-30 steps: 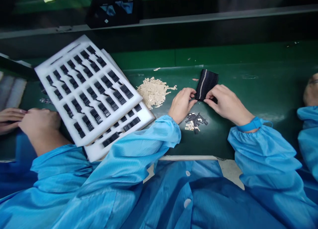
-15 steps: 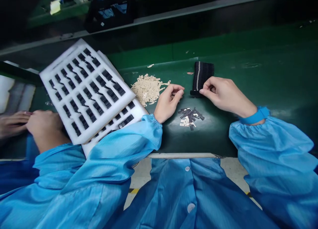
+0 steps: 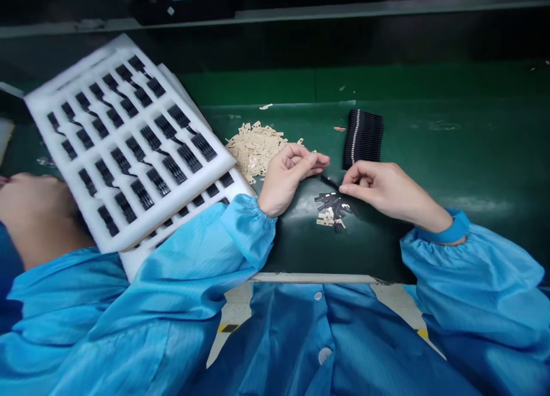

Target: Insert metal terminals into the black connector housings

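Note:
My right hand (image 3: 378,189) pinches one end of a thin black strip (image 3: 330,183), tilted above the green work surface (image 3: 464,224). Facing it, my left hand (image 3: 294,175) has thumb and forefinger together and the other fingers reaching right; I cannot make out what lies between them. Just beyond my right hand stands a tight row of black strips (image 3: 365,135) with a pale line across it. Below the hands lies a small heap of black and beige pieces (image 3: 333,210). A larger heap of flat beige pieces (image 3: 255,149) sits behind my left hand.
Stacked white foam trays (image 3: 133,207), with black parts in their slots, lean at the left beside my sleeve. Another person's hand (image 3: 38,212) is at the far left. A shelf edge (image 3: 275,16) crosses the back. One loose beige piece (image 3: 266,106) lies behind the heap.
My right hand has drawn a black strip away from the row and brought it nearer my left hand. The left hand's fingers have stretched out somewhat. The view has shifted slightly.

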Demonstrator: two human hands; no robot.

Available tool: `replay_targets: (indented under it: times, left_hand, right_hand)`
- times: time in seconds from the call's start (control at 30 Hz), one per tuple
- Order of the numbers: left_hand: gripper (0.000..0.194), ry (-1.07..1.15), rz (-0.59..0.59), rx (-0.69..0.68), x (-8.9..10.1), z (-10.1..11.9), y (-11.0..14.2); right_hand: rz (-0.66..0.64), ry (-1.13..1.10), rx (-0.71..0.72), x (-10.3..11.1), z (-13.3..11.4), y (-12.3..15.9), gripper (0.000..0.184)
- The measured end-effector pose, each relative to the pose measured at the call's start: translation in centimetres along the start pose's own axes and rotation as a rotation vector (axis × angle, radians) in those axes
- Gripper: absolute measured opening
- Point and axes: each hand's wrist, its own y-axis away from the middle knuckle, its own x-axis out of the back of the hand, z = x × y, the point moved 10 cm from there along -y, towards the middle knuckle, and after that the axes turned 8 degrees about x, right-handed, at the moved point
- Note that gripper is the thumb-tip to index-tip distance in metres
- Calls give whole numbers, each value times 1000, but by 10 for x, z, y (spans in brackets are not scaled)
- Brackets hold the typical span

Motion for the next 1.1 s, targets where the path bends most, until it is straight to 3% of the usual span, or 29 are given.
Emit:
replay_targets:
  times: [0.1,0.33,0.5,0.67,0.83,0.97,1.1]
  left_hand:
    - [30,68,24,36,1,-4,-2]
    - [25,4,105,3,7,0,-1]
    - [22,-55,85,1,4,1,0]
    - [22,-83,92,1,5,-1,-1]
    - [23,-110,74,-2,4,-2,-1]
    - [22,-115,59,0,2,-1,0]
    - [20,-109,44,7,0,-1,0]
  right_hand:
    - [-34,75,-20,2,2,1,19]
    - [-36,319,52,4,-7,4,22]
    - [-37,560,-47,-2,-1,11,34]
    - [-87,413,-95,-15,5,7,21]
    - [-90,308,-95,-7,8,3,23]
    - [-25,391,-68,1,1,8,27]
    - [7,546,-94,-5,-3,11,29]
